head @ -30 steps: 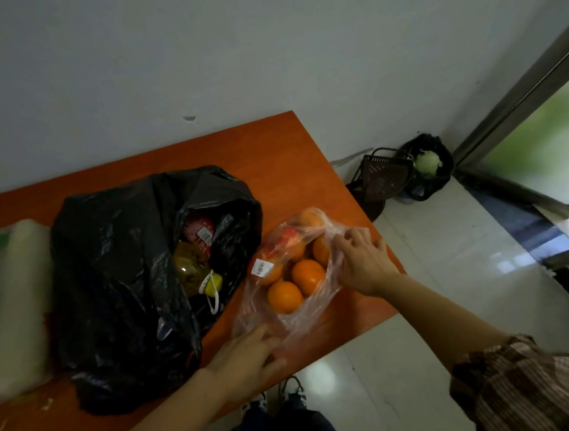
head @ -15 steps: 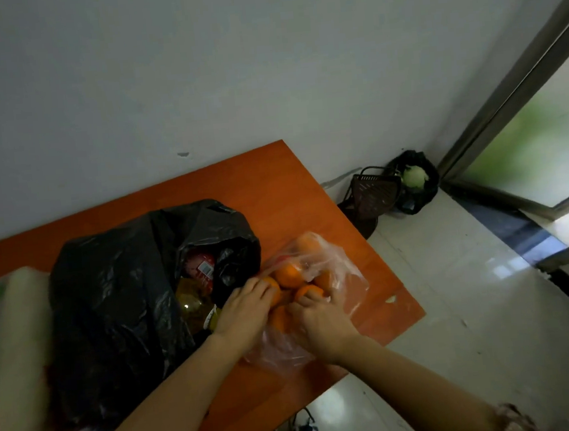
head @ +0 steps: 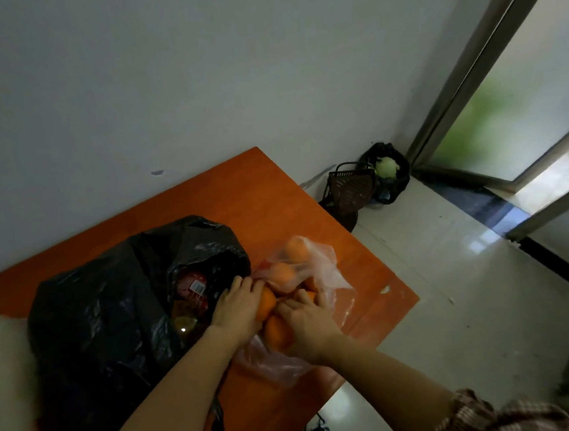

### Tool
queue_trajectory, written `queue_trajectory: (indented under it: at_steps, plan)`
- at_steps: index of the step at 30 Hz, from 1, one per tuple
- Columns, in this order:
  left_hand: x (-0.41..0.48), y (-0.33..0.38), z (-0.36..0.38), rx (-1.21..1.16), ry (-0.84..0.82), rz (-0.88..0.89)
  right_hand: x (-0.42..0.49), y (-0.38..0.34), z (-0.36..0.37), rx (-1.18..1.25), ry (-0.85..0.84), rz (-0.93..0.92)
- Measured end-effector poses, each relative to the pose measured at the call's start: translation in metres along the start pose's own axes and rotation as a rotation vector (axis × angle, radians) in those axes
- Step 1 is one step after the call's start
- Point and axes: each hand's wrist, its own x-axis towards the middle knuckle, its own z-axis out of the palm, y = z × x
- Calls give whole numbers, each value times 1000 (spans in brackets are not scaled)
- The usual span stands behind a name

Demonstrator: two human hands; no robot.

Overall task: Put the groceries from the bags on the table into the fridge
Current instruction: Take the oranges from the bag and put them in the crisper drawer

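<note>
A clear plastic bag (head: 318, 264) of oranges lies on the orange table (head: 274, 195) near its right edge. My left hand (head: 236, 305) grips an orange (head: 265, 306) at the bag's mouth. My right hand (head: 306, 326) curls round another orange (head: 276, 333) lower down. More oranges (head: 283, 274) stay inside the bag. To the left stands an open black bag (head: 111, 299) showing a red packet (head: 193, 288) and a yellowish bottle (head: 182, 322).
A pale wrapped bundle (head: 5, 377) lies at the table's left end. On the tiled floor by the wall sit a dark basket (head: 351, 189) and a black bag (head: 389, 171) with something green. A glass door frame stands at the right.
Both hands came together from the bag's edges into its mouth and closed around oranges. The view has tilted a little upward.
</note>
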Motion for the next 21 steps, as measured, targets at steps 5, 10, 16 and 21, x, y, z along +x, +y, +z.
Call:
queue_trajectory:
  at_steps: [5, 10, 16, 21]
  plan:
    - [-12, -8, -12, -334, 36, -87, -14, 5, -20, 219, 43, 37]
    - [-31, -3, -52, -655, 14, -174, -39, 22, -57, 704, 157, 61]
    - [-37, 56, -107, -903, 179, -72, -89, 57, -106, 1116, 305, 211]
    - [-36, 148, -127, -1091, 225, 6, -169, 102, -124, 1433, 526, 344]
